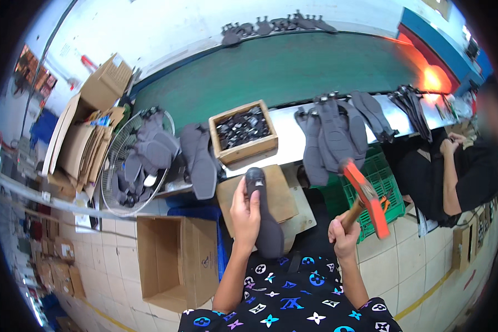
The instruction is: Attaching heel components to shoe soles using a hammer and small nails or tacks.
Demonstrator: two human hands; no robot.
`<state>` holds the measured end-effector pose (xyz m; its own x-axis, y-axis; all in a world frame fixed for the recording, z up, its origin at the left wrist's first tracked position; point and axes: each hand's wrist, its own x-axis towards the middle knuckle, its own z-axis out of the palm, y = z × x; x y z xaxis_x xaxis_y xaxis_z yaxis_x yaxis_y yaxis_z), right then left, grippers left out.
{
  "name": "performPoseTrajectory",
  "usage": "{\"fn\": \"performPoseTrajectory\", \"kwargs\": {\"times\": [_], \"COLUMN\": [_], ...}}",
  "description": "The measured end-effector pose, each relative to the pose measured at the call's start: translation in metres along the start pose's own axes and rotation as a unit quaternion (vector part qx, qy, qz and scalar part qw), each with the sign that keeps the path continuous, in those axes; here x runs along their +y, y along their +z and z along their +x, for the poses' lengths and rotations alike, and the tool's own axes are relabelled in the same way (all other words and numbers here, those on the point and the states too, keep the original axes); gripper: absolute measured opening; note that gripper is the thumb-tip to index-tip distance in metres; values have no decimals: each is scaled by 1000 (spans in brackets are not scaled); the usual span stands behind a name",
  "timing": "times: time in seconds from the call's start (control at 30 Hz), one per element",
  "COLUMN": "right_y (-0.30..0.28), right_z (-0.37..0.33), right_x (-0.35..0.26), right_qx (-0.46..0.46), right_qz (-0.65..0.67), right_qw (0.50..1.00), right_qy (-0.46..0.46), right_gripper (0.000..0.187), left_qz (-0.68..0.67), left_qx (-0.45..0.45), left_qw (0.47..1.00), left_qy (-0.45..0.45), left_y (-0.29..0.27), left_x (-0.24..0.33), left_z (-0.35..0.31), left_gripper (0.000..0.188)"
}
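Observation:
My left hand (244,217) is closed around a dark grey shoe sole (269,227), fingers on one side and thumb across its upper part. The sole's far end, with a black fitting, lies over a tan square board (285,193). In my right hand (344,233) is a hammer (368,198) with an orange-red head and a wooden handle, raised to the right of the board. Just beyond the board stands a wooden box (243,155) full of small black and shiny pieces. Grey soles (198,160) lie left of that box, and more soles (335,130) are piled to its right.
A wire basket (108,182) of soles stands at left, beside flattened cardboard (74,144). An open carton (160,260) sits below. Behind runs a green conveyor belt (288,69). A green crate (371,191) is at right, near a co-worker (454,171) in black.

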<state>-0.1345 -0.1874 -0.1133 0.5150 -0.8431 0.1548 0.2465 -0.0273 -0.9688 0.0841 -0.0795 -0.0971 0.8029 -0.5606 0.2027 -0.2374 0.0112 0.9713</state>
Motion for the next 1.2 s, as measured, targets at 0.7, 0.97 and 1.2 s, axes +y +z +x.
{"fn": "performPoseTrajectory", "kwargs": {"times": [0.7,0.97,1.2], "right_y": [-39,-44,-22], "right_z": [-33,-22,8], "right_x": [7,-3,-40], "right_qx": [-177,-129,-130], "right_qz": [-26,3,-11], "right_qw": [983,991,990], "right_qy": [-32,-41,50], "right_gripper": [14,14,14], "left_qz": [513,480,116], "left_qx": [-246,-213,-42], "left_qw": [801,837,987], "left_qy": [186,155,101], "left_y": [-6,-23,-12], "left_x": [-27,-20,26], "left_z": [247,235,164], "left_gripper": [17,15,14]}}
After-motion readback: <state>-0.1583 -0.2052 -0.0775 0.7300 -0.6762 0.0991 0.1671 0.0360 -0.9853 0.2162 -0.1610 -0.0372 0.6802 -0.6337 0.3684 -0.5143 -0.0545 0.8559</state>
